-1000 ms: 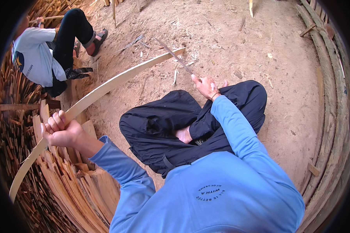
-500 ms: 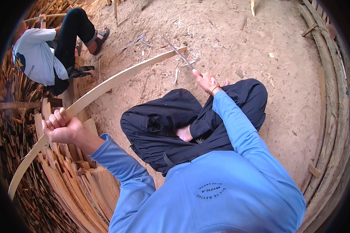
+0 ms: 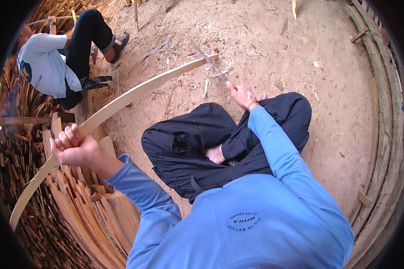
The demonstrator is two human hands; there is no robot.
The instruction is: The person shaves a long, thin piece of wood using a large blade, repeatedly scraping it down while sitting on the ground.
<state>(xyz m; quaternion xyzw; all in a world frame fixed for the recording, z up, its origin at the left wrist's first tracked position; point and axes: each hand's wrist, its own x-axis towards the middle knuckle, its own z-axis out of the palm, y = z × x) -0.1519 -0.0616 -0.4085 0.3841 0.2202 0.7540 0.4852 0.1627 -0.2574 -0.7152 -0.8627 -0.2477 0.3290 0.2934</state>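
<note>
A long pale wooden strip (image 3: 141, 88) runs from the far left edge up toward the middle of the view. My left hand (image 3: 74, 147) is closed round it, about a third of the way from its near end. In my right hand (image 3: 243, 96) is a knife with a long thin blade (image 3: 216, 68); its handle is mostly hidden in my closed fingers. The blade crosses the strip's far tip, slightly blurred, and I cannot tell whether it touches. My right wrist is close to my bent knee (image 3: 287, 110).
Stacked split wooden slats (image 3: 92, 219) stand at my left. Another person (image 3: 49, 62) sits at the upper left. Wood shavings (image 3: 206, 87) and a metal-looking blade (image 3: 159, 47) lie on the dirt floor (image 3: 336, 134). Long poles (image 3: 381, 134) line the right side.
The view has shifted slightly. The knife blade has moved a little and looks more blurred at the strip's tip. Both hands keep their grips.
</note>
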